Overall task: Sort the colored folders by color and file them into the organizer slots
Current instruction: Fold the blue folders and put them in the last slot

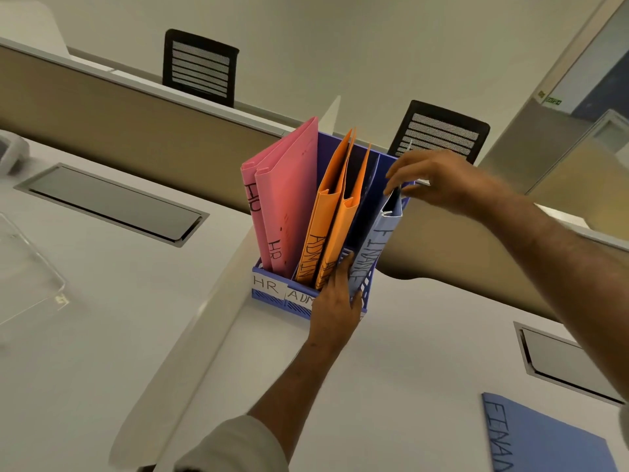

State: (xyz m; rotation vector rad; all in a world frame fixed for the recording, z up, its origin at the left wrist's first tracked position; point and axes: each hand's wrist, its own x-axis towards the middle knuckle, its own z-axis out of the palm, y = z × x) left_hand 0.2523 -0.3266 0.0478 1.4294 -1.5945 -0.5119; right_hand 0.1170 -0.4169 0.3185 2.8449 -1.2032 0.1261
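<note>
A: What is the person wearing on the left arm?

B: A pale, off-white sleeve, pushed up or cut so that it ends partway along the forearm. Its fabric looks soft and plain, with no pattern or marking to be seen. Past its hem the forearm is bare down to the left hand.

A: And the other arm?

B: The right forearm is bare along all that shows, up to the right hand. No watch, ring or band shows on either wrist, and the fingers are slightly blurred.
</note>
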